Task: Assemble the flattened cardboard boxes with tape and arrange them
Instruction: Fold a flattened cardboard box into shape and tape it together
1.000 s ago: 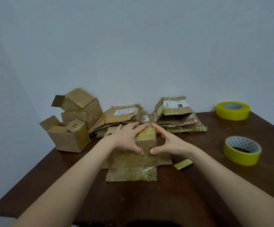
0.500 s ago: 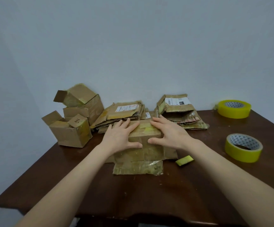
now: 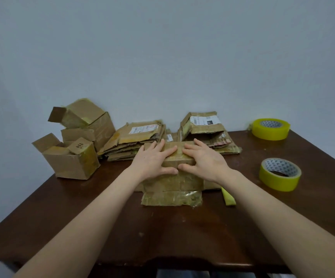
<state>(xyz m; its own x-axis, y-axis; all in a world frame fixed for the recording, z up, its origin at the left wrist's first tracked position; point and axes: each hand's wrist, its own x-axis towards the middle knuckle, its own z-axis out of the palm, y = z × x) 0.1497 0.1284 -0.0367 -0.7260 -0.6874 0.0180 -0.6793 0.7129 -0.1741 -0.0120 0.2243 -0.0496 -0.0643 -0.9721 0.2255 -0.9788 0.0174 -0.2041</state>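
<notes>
So, maybe three assembled boxes (image 3: 72,161); my left grip (image 3: 154,160) and right grip (image 3: 204,162), spread, press a fourth box (image 3: 174,182); flattened stacks (image 3: 136,141) wait.

The table (image 3: 182,237) is dark wood, smooth, with a dull sheen and pale scuffs. The middle box (image 3: 172,182), the left flattened stack (image 3: 134,141), the right flattened stack (image 3: 204,127) and the assembled boxes (image 3: 70,163) at far left are matt brown cardboard, creased and patched with glossy yellowish tape. The far tape roll (image 3: 270,135) and the near tape roll (image 3: 279,183) are shiny yellow plastic. The wall (image 3: 162,57) is matt.
</notes>
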